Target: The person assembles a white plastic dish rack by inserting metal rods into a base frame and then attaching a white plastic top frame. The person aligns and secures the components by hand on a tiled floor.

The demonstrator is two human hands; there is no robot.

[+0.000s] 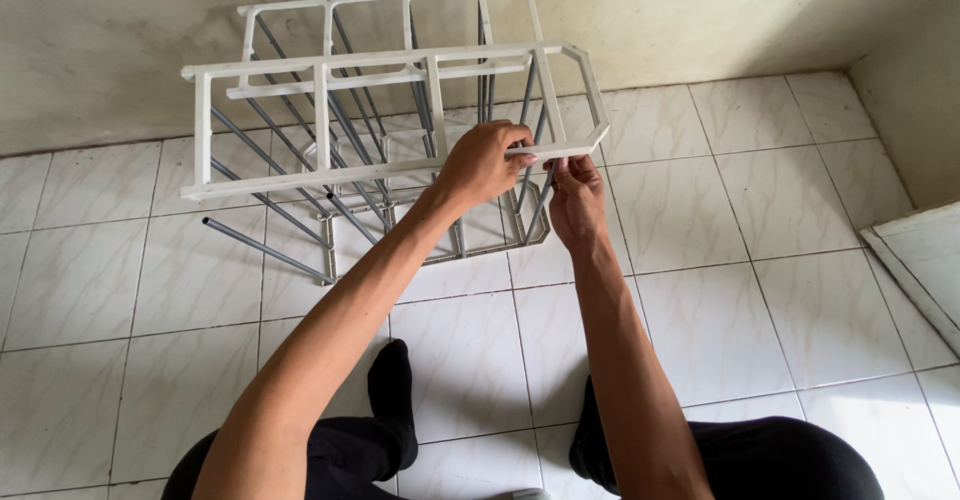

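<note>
- Shelf rack (330, 120), white plastic frames on grey metal rods: lies on the tiled floor (760, 290); likely light, loosely jointed.
- Your left hand (482, 163) clamps its top frame rail.
- Your right hand (577, 200) pinches a rod (541, 203) just below; hold at rails near joints.

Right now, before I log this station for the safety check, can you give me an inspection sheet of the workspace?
Surface: white tiled floor, marbled pattern, grey grout lines.
Job's things: white plastic rack frame with grey metal rods, lying tipped on the floor by the wall; one rod juts out at lower left.
Clutter: nothing seen.
Hands: left hand grips the frame's near rail; right hand pinches a rod just under that rail.
Cables: nothing seen.
Surroundings: stained pale wall behind; a white panel edge at right; the person sits with legs in dark trousers and dark socks.
</note>
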